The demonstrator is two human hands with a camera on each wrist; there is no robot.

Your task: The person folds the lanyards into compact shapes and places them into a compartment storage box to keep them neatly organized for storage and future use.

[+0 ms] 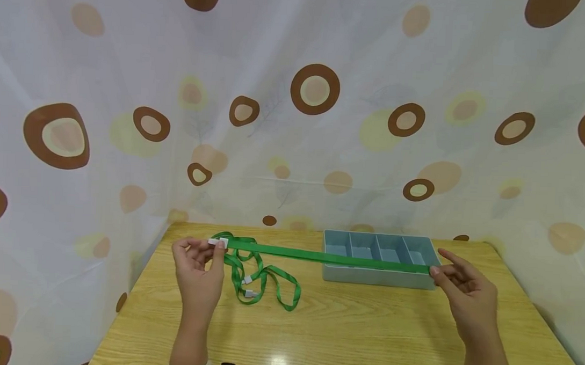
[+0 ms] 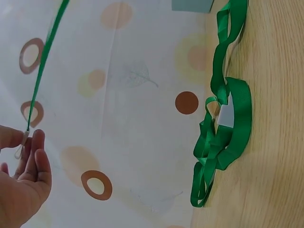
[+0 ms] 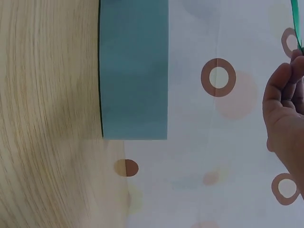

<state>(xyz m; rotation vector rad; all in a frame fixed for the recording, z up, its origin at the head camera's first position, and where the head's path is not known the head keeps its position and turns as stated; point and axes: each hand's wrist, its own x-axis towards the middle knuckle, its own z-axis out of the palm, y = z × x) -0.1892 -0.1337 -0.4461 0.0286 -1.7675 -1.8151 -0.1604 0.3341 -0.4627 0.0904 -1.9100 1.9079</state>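
A green lanyard [image 1: 314,255] is stretched taut between my two hands above the table. My left hand [image 1: 199,270] pinches its white clip end [image 1: 221,243] between thumb and fingers. At the other end, my right hand [image 1: 467,293] pinches the folded strap between thumb and forefinger. In the left wrist view, the left hand [image 2: 26,175] holds the clip up, with the strap running upward. The right wrist view shows the right hand [image 3: 287,104] at the edge, gripping the strap's end. More green lanyards [image 1: 289,290] with white clips lie in loose loops on the table behind the left hand.
A blue-grey box [image 1: 378,277] with several compartments stands at the back right of the wooden table [image 1: 335,334], behind the stretched strap. A pale curtain [image 1: 284,139] with brown rings hangs behind the table and along its sides.
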